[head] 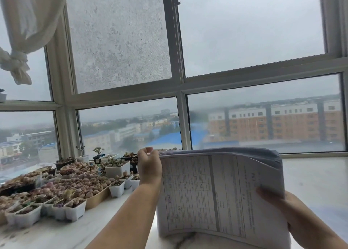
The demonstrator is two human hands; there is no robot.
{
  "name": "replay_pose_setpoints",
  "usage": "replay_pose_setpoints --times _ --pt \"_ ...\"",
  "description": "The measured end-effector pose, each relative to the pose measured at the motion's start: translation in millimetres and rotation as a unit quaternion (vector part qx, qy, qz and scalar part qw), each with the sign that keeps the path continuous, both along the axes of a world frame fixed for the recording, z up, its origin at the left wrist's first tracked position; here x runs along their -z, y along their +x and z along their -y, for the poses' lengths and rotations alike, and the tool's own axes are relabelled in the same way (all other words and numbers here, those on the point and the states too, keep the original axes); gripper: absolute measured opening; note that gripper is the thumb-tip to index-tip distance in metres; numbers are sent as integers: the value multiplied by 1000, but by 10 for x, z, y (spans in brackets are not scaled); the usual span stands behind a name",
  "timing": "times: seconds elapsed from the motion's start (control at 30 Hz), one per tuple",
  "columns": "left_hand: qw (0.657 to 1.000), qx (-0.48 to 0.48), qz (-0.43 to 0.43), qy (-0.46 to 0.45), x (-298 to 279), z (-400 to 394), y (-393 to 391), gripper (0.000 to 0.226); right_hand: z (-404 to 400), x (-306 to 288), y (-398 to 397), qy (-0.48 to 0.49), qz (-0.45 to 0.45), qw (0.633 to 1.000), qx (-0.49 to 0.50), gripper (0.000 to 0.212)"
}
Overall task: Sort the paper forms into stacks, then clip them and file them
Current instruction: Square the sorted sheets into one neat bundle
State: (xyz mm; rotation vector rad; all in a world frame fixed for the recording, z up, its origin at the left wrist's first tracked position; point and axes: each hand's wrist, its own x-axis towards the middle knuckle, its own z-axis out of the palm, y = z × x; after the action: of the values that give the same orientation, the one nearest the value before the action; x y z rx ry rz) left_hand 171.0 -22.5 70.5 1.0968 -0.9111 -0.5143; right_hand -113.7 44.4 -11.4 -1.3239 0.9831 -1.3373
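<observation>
Both hands hold a thick stack of paper forms (216, 192) upright on the bench (316, 182): left hand (149, 165) grip pinching its top corner, right hand (282, 203) grip clamped on its side

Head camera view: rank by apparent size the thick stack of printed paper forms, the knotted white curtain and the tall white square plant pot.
1. Knotted white curtain, though the frame crops it
2. Thick stack of printed paper forms, enlarged by nearness
3. Tall white square plant pot

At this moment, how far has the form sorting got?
Nothing looks done: no separate stacks or clips show. In hand: the left hand and right hand hold one thick bundle of forms upright on the sill. Sorting, clipping and filing all remain.
</observation>
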Motion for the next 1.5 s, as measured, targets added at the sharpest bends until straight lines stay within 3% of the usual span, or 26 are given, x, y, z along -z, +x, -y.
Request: replay_pose_setpoints --times 0.13,0.27,0.4,0.53,0.6,0.67,0.73,0.8,0.83,0.87,0.93,1.13,1.4,1.5 --pt "999 12 52 11 15 -29 -9 40 -7 -11 1 3 11 1000 -3 113" --pt "997 -31 67 9 -27 -43 -18 29 -3 -6 7 0 14 1000 -1 112" --pt "992 -21 127 -1 16 -56 -16 48 15 3 8 -1 13 1000 6 114" --pt "993 -41 109 -2 -19 -52 26 34 39 24 -12 -4 10 1000 13 112" --pt "989 -34 144 5 -10 -33 44 36 50 38 -25 -4 4 1000 8 108" --pt "981 -44 187 -6 -6 -18 67 23 54 47 -32 -5 -1 1000 7 105" --pt "959 -96 262 -40 -15 -63 77 15 68 61 -43 -8 0 1000 7 109" --pt "887 -193 402 -119 -13 -104 73 32 77 71 -48 -9 -2 1000 0 106" --pt "834 -218 475 -178 15 -125 57 41 77 72 -49 -10 -4 1000 -5 99" --pt "788 -198 539 -224 52 -161 6 49 76 69 -52 -11 -3 1000 -8 90" --pt "740 -83 627 -230 98 -264 -157 59 82 67 -49 -10 6 1000 -14 80" --pt "742 10 649 -169 45 -368 -566 71 101 69 -82 -15 26 999 -14 71" --pt "714 121 663 -191 -148 -566 -1049 75 76 47 -79 -34 44 998 -22 66" --pt "707 119 665 -208 -185 -612 -1152 76 78 43 -79 -36 42 998 -18 65"
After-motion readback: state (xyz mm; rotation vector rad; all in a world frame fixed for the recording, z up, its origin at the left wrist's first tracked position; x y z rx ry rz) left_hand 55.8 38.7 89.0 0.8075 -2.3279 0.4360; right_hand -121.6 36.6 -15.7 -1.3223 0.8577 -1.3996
